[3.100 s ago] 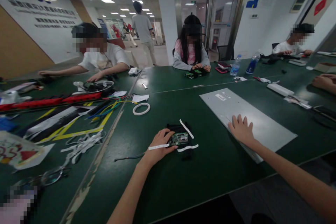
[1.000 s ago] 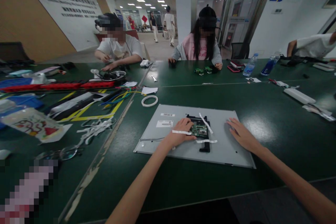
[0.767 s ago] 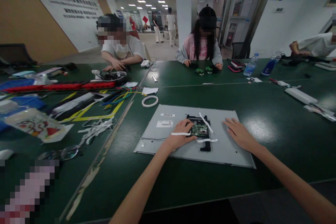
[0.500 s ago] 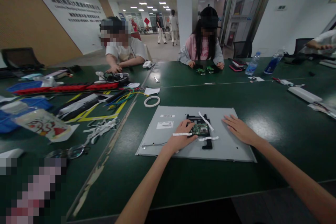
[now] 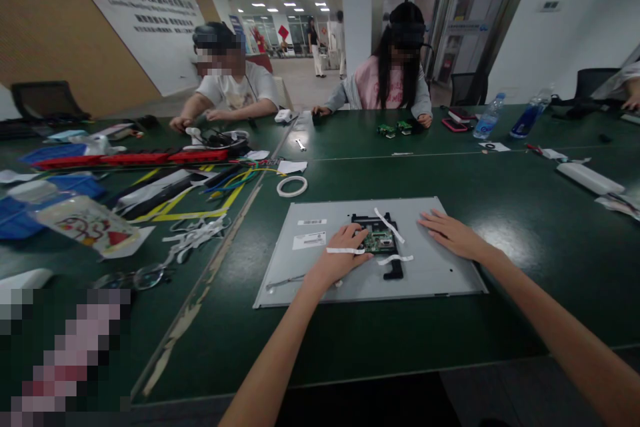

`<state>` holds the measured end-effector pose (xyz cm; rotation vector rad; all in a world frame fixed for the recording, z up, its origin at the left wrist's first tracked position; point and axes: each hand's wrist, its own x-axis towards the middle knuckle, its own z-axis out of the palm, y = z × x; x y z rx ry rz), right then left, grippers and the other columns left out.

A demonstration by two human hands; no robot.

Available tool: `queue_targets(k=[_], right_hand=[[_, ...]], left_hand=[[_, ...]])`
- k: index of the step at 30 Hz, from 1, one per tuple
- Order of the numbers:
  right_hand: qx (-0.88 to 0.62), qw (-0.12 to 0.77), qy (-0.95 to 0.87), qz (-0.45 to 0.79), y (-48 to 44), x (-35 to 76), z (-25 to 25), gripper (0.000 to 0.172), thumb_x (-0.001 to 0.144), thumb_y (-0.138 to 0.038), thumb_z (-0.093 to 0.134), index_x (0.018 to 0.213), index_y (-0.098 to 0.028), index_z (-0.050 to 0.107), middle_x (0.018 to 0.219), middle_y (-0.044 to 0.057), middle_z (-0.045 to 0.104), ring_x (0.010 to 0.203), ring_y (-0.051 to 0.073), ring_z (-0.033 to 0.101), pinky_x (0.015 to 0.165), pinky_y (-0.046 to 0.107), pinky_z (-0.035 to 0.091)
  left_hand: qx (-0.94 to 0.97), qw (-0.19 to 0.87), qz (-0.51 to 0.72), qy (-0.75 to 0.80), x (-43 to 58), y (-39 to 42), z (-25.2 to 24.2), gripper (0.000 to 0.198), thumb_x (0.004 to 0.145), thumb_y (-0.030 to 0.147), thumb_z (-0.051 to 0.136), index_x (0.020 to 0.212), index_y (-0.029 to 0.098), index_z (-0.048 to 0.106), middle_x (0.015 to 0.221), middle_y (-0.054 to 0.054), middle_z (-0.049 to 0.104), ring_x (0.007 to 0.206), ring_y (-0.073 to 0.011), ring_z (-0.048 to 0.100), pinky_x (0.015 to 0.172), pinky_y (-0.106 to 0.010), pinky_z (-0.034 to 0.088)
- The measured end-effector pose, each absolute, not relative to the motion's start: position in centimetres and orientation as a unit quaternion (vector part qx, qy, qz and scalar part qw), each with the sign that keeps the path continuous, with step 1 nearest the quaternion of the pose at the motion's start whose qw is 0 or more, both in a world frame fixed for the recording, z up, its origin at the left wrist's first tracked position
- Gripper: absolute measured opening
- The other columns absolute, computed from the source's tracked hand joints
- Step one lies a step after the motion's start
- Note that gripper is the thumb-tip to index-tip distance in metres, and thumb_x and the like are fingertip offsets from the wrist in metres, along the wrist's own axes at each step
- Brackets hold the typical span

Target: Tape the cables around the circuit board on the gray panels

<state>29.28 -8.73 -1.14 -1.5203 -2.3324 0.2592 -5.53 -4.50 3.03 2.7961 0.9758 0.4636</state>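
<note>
A flat grey metal panel lies on the green table in front of me. On its middle sits a black bracket with a green circuit board, and white tape strips cross them. My left hand rests at the left side of the board with its fingers spread, touching the board's edge; a tape strip runs over the fingers. My right hand lies flat on the panel's right part, fingers apart, holding nothing. A thin cable shows at the panel's lower left, partly behind my left wrist.
A tape roll and a small wrench lie beyond the panel. Left are white cords, glasses, a red strip and blue trays. Two people sit opposite, near small green boards and bottles.
The view has shifted slightly, and the panel appears turned a little. Opposite, the right person's hand has moved left, away from the small boards; the left person's arm has shifted left.
</note>
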Motion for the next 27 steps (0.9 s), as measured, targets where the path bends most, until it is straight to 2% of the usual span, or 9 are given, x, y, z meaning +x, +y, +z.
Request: queue_targets(k=[4,10,15,21,27], right_hand=[[-0.549,0.171,-0.814,0.085,-8.4,29.1,-1.0,0.044,0.092,-0.038,0.038,0.136,-0.03,0.041,0.142,-0.003,0.035,0.134,0.025,0.025,0.108,0.05,0.026],[-0.569,0.198,-0.791,0.105,-7.4,25.2,0.8,0.04,0.092,-0.035,0.037,0.127,-0.023,0.052,0.128,0.005,0.052,0.121,0.022,0.044,0.105,0.043,0.033],[-0.507,0.278,-0.798,0.171,-6.0,20.5,1.6,0.047,0.091,-0.04,0.04,0.136,-0.026,0.039,0.135,0.005,0.045,0.123,0.021,0.042,0.105,0.043,0.033],[-0.506,0.338,-0.769,0.197,-5.3,18.4,0.1,0.046,0.09,-0.039,0.04,0.134,-0.025,0.041,0.132,0.006,0.046,0.122,0.022,0.042,0.104,0.044,0.033],[-0.529,0.341,-0.757,0.178,-5.5,17.8,-1.2,0.048,0.09,-0.041,0.04,0.135,-0.024,0.039,0.137,0.007,0.042,0.126,0.022,0.038,0.106,0.043,0.03]], left_hand=[[0.928,0.072,0.154,0.332,-5.5,-4.5,3.0,0.049,0.084,0.041,0.055,0.127,0.022,0.041,0.126,-0.01,0.044,0.116,-0.0257,0.043,0.096,-0.043,0.039],[0.92,0.081,0.172,0.343,-5.5,-4.7,2.7,0.049,0.084,0.039,0.055,0.127,0.02,0.04,0.128,-0.01,0.042,0.117,-0.0257,0.043,0.098,-0.044,0.038],[0.913,0.091,0.195,0.346,-5.6,-4.9,2.5,0.049,0.083,0.036,0.055,0.126,0.019,0.038,0.127,-0.011,0.043,0.117,-0.0266,0.044,0.098,-0.045,0.039],[0.914,0.117,0.204,0.331,-6.0,-4.9,2.4,0.044,0.086,0.033,0.051,0.126,0.019,0.039,0.129,-0.012,0.043,0.119,-0.0251,0.044,0.1,-0.044,0.038],[0.911,0.111,0.198,0.344,-6.0,-4.5,2.1,0.044,0.085,0.036,0.053,0.125,0.021,0.041,0.129,-0.011,0.044,0.12,-0.0252,0.044,0.099,-0.045,0.039]])
